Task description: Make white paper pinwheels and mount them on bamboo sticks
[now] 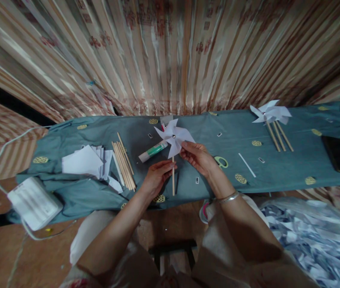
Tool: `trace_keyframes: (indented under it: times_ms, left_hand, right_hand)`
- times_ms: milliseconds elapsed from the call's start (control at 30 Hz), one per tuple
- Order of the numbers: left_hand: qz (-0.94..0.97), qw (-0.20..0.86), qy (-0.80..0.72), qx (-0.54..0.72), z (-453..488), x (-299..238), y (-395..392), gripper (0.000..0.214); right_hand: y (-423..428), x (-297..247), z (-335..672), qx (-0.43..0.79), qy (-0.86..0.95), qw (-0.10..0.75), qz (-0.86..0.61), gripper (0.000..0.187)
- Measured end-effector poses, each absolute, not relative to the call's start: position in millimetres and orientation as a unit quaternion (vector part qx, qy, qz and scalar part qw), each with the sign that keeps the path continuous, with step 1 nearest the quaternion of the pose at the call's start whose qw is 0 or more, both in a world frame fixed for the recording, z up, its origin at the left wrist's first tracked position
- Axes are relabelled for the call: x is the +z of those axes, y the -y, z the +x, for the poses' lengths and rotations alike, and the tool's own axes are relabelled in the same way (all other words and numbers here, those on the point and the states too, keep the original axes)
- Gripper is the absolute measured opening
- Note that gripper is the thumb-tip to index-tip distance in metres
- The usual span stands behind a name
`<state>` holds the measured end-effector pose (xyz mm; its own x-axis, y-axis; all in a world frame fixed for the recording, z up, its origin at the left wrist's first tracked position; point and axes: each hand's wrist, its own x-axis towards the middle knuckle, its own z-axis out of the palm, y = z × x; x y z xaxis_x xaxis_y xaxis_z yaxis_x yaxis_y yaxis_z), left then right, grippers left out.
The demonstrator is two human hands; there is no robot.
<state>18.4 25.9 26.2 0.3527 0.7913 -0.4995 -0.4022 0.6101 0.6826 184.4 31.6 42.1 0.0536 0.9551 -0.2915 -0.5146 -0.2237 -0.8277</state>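
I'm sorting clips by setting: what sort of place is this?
Probably a makeshift craft space, perhaps in a home: a cloth-covered table bearing loose wooden sticks, a patterned curtain behind it, and a held paper pinwheel suggest so.

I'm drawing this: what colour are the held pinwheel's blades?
The blades are white; see head view.

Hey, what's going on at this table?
A person is holding a white paper pinwheel over the cloth-covered table. The left hand pinches its wooden stick, while the right hand has its fingertips at one of the paper blades. Off to the person's right, finished-looking pinwheels lie overlapping, with three sticks showing. To the left are loose wooden sticks and a pile of white paper pieces.
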Motion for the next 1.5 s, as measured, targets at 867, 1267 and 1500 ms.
trace_keyframes:
  times_ms: [867,1267,1500]
  left_hand:
    - [0.264,0.832,-0.395,0.287,16.3,32.7,-20.2,0.035]
    - [0.256,0.824,-0.403,0.305,16.3,34.7,-22.2,0.036]
    - [0.249,0.819,-0.406,0.321,13.7,34.1,-24.7,0.035]
  right_hand:
    - [-43.5,55.3,222.2,0.544,0.269,0.659,-0.444,0.051]
    - [-40.2,53.6,220.5,0.545,0.280,0.659,-0.437,0.051]
    - [-38.0,53.9,219.3,0.550,0.278,0.652,-0.442,0.052]
